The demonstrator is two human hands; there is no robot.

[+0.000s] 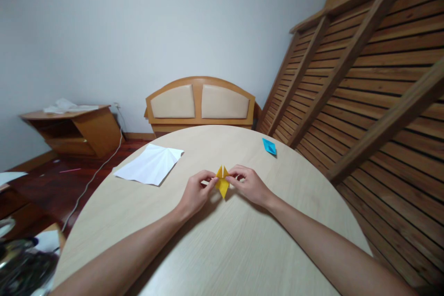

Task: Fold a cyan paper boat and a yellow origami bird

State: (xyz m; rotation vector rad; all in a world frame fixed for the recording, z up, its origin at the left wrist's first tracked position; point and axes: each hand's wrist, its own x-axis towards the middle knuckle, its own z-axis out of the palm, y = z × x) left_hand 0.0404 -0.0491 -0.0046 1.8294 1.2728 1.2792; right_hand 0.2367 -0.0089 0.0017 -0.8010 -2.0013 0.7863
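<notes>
A small piece of folded yellow origami paper (223, 186) is held just above the round table, over its middle. It has two narrow points at the far end with a slit between them, and one wider point toward me. My left hand (198, 189) pinches its left edge between thumb and fingers. On the opposite edge, my right hand (249, 185) grips it the same way. The fingertips cover parts of both sides of the paper.
The pale round table (208, 249) bears a creased white sheet (149, 165) at left and a folded blue paper (269, 147) at far right. Beyond stands a headboard (198, 101). Wooden slats (364, 92) lean at right; a low cabinet (93, 132) is far left.
</notes>
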